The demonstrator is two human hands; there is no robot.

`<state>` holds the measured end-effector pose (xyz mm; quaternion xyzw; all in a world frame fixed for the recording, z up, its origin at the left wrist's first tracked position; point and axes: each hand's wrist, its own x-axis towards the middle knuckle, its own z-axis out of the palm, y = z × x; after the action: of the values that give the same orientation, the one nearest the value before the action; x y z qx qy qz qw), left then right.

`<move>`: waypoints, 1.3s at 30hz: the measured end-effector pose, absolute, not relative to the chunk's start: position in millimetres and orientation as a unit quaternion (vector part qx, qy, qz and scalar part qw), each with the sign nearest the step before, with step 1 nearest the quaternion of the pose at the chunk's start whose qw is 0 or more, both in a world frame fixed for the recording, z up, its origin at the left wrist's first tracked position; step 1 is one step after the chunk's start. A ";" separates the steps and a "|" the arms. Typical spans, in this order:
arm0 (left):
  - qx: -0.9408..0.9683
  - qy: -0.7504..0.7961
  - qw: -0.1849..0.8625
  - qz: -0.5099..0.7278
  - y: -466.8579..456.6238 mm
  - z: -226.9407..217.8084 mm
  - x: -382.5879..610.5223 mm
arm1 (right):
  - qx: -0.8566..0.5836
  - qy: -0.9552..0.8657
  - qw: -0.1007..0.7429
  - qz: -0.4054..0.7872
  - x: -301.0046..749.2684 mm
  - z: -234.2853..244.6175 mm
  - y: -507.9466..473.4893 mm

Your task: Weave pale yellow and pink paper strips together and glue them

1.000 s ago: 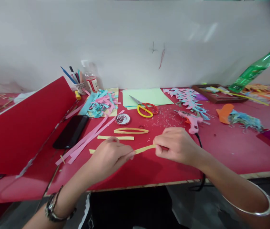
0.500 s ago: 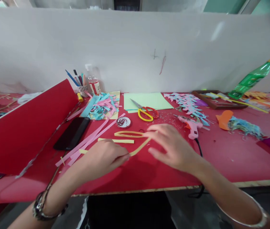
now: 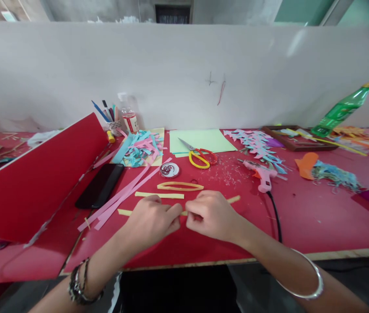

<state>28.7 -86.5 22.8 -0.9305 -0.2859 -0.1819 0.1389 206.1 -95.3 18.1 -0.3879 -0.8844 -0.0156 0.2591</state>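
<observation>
Strip (image 3: pixel 184 213), yellow, held level just above the table (image 3: pixel 311 213) near its front edge; only a short length shows between my hands. My left hand (image 3: pixel 154 218) pinches it between thumb and forefinger, the other fingers curled; my right hand (image 3: pixel 215 216) pinches it alongside, fingers folded in. What look like its two ends emerge beyond the hands, one to each side. Half a second earlier my right fingers were spread and the right part bent upward; now they have closed nearer the left, which I judge brings both grips to the middle of the strip, for finer control over a short stretch. Just beyond lie a second strip (image 3: pixel 160 195), flat, and a narrow yellow loop (image 3: pixel 180 189). Farther back stand a small dish (image 3: pixel 169 170) with dark coils and the scissors (image 3: pixel 194 150), partly on green sheets (image 3: pixel 207 137). To the left: pink strips (image 3: pixel 124 195), a phone (image 3: pixel 100 187) and paper scraps (image 3: pixel 141 148); to the right, a glue gun (image 3: pixel 262 173), its cord running toward me.
</observation>
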 end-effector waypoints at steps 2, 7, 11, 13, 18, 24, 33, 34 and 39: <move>-0.927 -0.286 0.153 -0.187 -85.1 21.7 22.7 | -0.407 -0.878 0.250 -0.035 219.9 16.7 -93.1; -0.909 -0.350 0.152 -0.167 -80.1 26.8 0.1 | -0.510 -0.820 0.244 -0.087 272.0 9.9 -85.3; -0.909 -0.393 0.089 -0.110 -81.5 34.5 6.6 | -0.486 -0.818 0.304 -0.060 268.8 18.0 -91.6; -0.908 -0.402 0.062 -0.099 -83.3 37.8 16.4 | -0.446 -0.847 0.288 -0.006 250.8 24.9 -96.5; -0.918 -0.381 0.067 -0.086 -84.3 37.7 29.3 | -0.402 -0.893 0.181 0.091 216.8 29.3 -97.2; -0.926 -0.308 0.188 -0.112 -78.9 31.4 24.8 | -0.410 -0.881 0.187 0.144 217.6 33.4 -94.8; -0.922 -0.383 0.058 -0.006 -57.6 31.0 -50.1 | -0.495 -0.724 0.324 0.356 281.0 41.5 -94.7; -0.915 -0.402 0.007 -0.024 -55.7 31.2 -55.1 | -0.496 -0.694 0.340 0.395 283.6 38.1 -93.3; -0.831 -0.374 -0.358 -0.204 -45.1 25.4 -28.0 | -0.394 -0.587 0.396 0.586 252.6 9.7 -85.9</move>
<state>-28.0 -45.1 25.4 -0.8312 -0.3735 -0.2042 -0.3575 252.6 -85.9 9.7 -0.3937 -0.5872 0.5858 0.3963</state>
